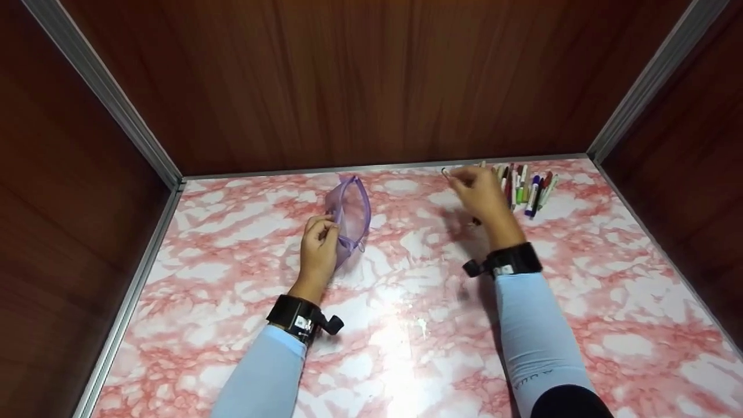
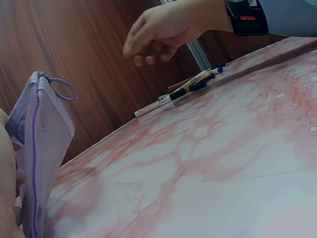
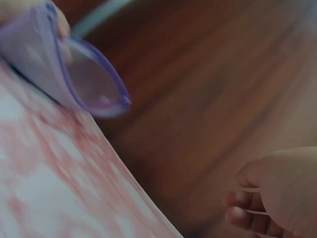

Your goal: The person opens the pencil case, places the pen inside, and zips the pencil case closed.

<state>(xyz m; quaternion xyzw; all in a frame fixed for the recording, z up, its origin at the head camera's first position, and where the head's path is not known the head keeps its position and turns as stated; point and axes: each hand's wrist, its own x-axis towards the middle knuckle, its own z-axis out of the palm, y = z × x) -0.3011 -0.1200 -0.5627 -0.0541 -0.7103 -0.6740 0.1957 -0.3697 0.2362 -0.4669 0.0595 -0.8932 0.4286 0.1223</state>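
Note:
My left hand [image 1: 318,244] pinches the near side of a translucent purple zip pencil case [image 1: 354,209], whose unzipped mouth gapes toward the right. A zipper pull ring [image 2: 63,89] hangs off one end of the case in the left wrist view. My right hand [image 1: 479,188] is raised over the table at the back, left of a spread of pens, its fingers loosely bent. Both wrist views show nothing between the right fingers [image 3: 240,201]. A small light thing with a dark edge [image 1: 446,172] appears right at those fingertips in the head view.
Several pens and markers lie at the back right, among them a purple-capped marker [image 1: 532,194] and a white pen with a black part [image 2: 161,102]. Dark wooden panels [image 1: 371,87] with metal edging enclose the red-and-white marbled table [image 1: 232,278].

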